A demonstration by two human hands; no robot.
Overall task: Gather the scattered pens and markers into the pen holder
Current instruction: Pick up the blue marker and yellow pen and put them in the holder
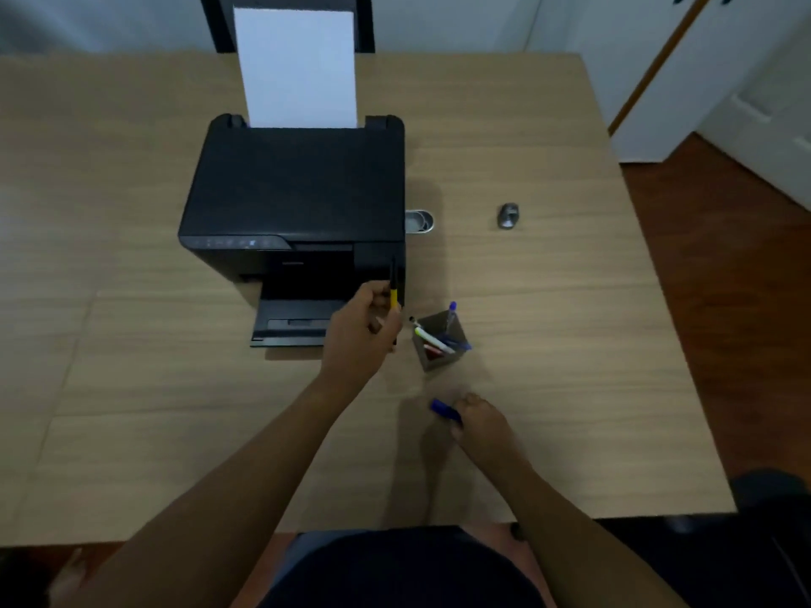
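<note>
- Wooden table point(548, 432) fills almost the whole view; behind it a pale wall, and at the right a dark floor and white doors.
- On the table the largest thing is a black printer point(294, 199) with a white paper sheet point(298, 68) standing up in its rear feed.
- Next come the two hands. The left hand point(357, 333) is raised just in front of the printer, its fingers closed around a yellow-and-black pen point(393, 285) that points upward. The right hand point(480, 425) is low on the table, near the body, fingers curled on a blue marker point(445, 410) whose cap end sticks out to the left.
- The pen holder point(441, 344), a small grey square cup, stands between the two hands, just right of the left hand. It already holds several pens: a blue one upright, a white one with a green tip leaning over the left rim, and something red lower inside.
- I judge that the step in hand is to drop the yellow pen in. It is best to turn it tip down over the free far corner and release it low, so the light holder does not tip and the leaning pens are not pushed out.
- Beside the printer's right side sits a small round metal container point(420, 221); its content I cannot tell.
- Farther right lies a small grey object point(508, 215), too blurred to name.
</note>
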